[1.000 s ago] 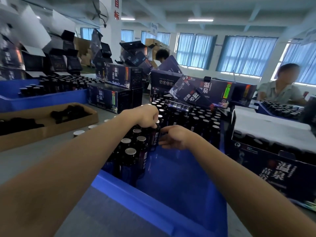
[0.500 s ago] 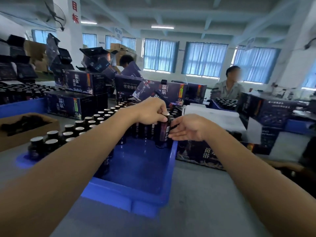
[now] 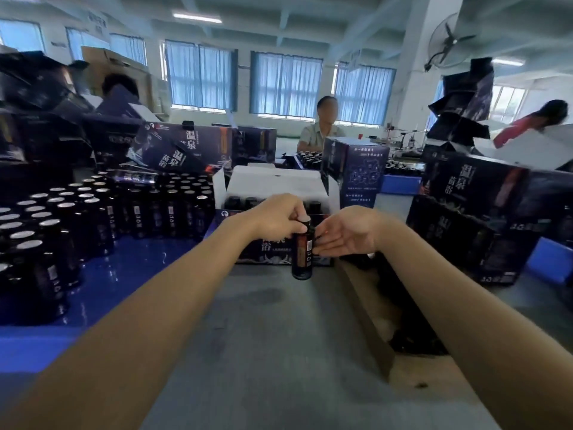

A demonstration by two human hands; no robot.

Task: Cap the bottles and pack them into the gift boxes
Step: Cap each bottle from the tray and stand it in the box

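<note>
My left hand (image 3: 279, 217) grips the top of a dark labelled bottle (image 3: 302, 256) and holds it upright above the grey table. My right hand (image 3: 347, 232) lies palm up beside it, its straight fingertips touching the bottle's side. Just behind stands an open dark gift box (image 3: 273, 184) with white flaps, and capped bottles show inside it. To the left, a blue crate (image 3: 130, 268) holds several dark bottles with silver tops (image 3: 66, 206).
A brown cardboard tray (image 3: 366, 318) with dark caps lies under my right forearm. Stacked dark gift boxes (image 3: 477, 193) stand at right and at back left. A seated person (image 3: 322, 125) faces me across the table; another leans in at far right.
The view has swung right. My left hand has lifted one bottle out of the blue crate and carried it to the front of the open gift box. My right hand followed alongside it.
</note>
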